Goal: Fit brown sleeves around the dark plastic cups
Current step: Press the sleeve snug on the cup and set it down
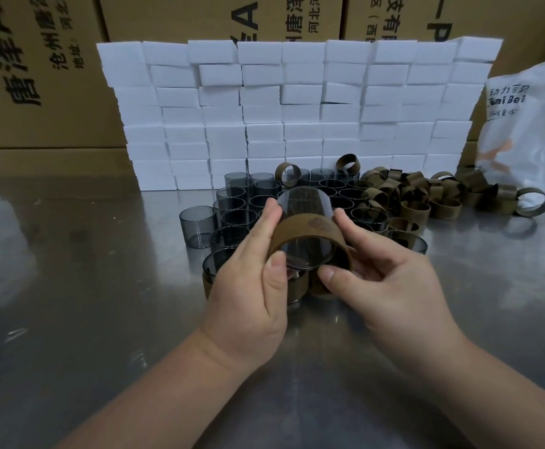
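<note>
1. Steel tabletop (70, 286), white blocks (297, 108) walled up behind; bare cups (235, 218) stood mid-table, and loose sleeves (417, 202) were heaped just right of them.
2. Left hand (251, 286) and right hand (384, 286) each pinched the sleeve (306, 231), which ringed a tilted cup (303, 202) held above the tabletop.
3. Fitting looked half done, with the band sitting near the cup's near end.
4. Next move, probably: slide it square to mid-cup, thumbs pushing evenly, then set the cup down.
</note>
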